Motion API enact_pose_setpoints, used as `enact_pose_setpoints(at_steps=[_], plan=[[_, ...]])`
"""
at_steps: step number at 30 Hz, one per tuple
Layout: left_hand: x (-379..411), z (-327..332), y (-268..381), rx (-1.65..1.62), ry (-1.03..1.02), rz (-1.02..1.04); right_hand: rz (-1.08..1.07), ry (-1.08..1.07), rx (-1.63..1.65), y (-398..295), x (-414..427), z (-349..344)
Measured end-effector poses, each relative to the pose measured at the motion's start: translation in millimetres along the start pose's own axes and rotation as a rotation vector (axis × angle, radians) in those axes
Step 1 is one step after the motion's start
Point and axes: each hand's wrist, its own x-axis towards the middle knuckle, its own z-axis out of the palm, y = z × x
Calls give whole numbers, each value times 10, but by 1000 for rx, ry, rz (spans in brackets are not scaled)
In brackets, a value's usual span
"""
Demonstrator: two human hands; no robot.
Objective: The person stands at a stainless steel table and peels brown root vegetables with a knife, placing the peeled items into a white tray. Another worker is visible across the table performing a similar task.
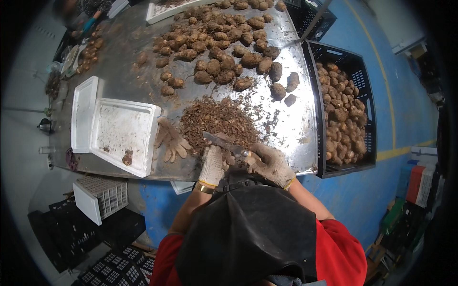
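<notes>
My right hand (pixel 271 161), in a soiled knit glove, grips a knife (pixel 225 143) by its handle. Its broad blade points left across the near side of a heap of brown fibrous peelings (pixel 218 119). Close to the blade, my left hand (pixel 213 162), gloved as well, closes on a brown taro corm (pixel 227 157), mostly hidden by fingers and knife. Beyond the peelings, many rough taro corms (pixel 214 39) are spread over the metal table (pixel 125 78). A spare dirty glove (pixel 171 141) lies left of the heap.
A white foam tray (pixel 123 128) holds one small corm (pixel 127 159); another foam piece (pixel 84 114) leans beside it. On the right, a black plastic crate (pixel 370 118) full of corms (pixel 341 114) stands against the table edge. Across the table at upper left is another person (pixel 91 14).
</notes>
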Motion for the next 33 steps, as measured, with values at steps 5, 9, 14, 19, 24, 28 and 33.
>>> enact_pose_setpoints(at_steps=[5, 9, 14, 19, 24, 28, 33], plan=[[-273, 289, 450, -188, -32, 44, 282, 172, 142, 343, 153, -151], [-167, 151, 323, -111, -28, 111, 168, 135, 355, 366, 11, -233], [-100, 182, 135, -304, 280, -45, 29, 14, 404, -162, -42, -108], [-180, 195, 321, -293, -100, -48, 193, 6, 185, 190, 90, -18], [-194, 215, 430, -327, -77, -118, 148, 123, 420, 378, -32, -162], [-163, 288, 371, -195, 27, -4, 240, -64, 641, -128, -55, -250], [-184, 230, 294, -200, 10, -43, 180, -109, 501, 30, -100, -66]])
